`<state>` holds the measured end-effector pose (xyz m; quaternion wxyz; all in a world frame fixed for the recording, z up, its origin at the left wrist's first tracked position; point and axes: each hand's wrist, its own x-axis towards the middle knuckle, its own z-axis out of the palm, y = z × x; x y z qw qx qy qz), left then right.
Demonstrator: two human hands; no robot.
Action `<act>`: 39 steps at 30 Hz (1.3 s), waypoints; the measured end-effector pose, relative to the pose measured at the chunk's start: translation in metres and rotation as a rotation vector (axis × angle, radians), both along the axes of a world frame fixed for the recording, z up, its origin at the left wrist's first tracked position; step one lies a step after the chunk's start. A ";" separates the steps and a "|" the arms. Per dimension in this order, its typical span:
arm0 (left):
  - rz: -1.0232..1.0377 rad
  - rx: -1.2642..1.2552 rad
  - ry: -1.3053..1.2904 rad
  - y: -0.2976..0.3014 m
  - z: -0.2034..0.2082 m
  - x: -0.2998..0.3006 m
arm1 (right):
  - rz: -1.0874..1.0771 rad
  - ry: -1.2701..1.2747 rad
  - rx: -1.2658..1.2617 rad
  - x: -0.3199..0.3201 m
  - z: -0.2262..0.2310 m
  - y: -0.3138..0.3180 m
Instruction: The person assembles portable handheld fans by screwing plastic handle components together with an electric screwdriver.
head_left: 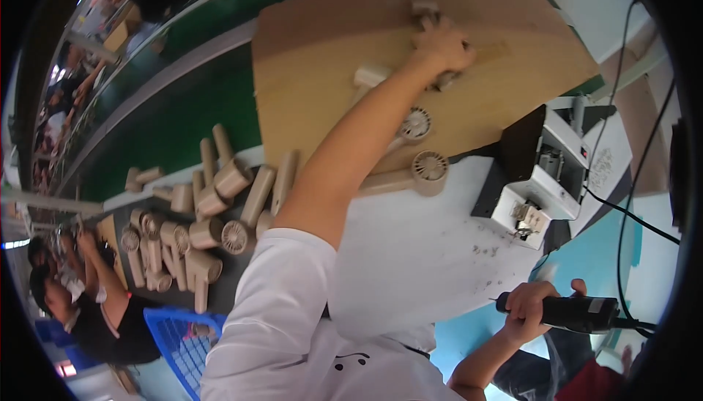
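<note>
white shirt (315, 372) | short left sleeve (285, 276) | front print (339, 366): black dots, curved line | left hand (443, 46): bare | right hand (526, 309): bare

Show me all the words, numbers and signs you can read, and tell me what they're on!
None can be read clearly enough to quote.
Dark scribbles on the white sheet right of the black-and-white machine: too blurred to read.
Pale label on the black handheld tool in the right hand: too small to read.
</note>
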<state>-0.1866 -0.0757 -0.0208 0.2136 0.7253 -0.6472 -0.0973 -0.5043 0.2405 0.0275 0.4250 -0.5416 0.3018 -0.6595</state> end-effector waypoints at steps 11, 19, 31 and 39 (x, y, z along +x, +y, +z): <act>-0.104 -0.179 -0.272 0.327 0.054 0.029 | 0.084 -0.061 0.016 -0.008 0.005 0.006; 0.337 0.055 -0.418 0.445 0.020 0.099 | 0.116 -0.077 0.011 -0.003 0.006 0.008; 0.046 -0.529 -0.033 0.210 0.040 0.112 | 0.094 -0.078 0.193 0.020 0.024 0.021; 0.181 -0.088 0.019 0.111 -0.002 0.022 | 0.094 -0.050 0.198 0.011 0.022 0.035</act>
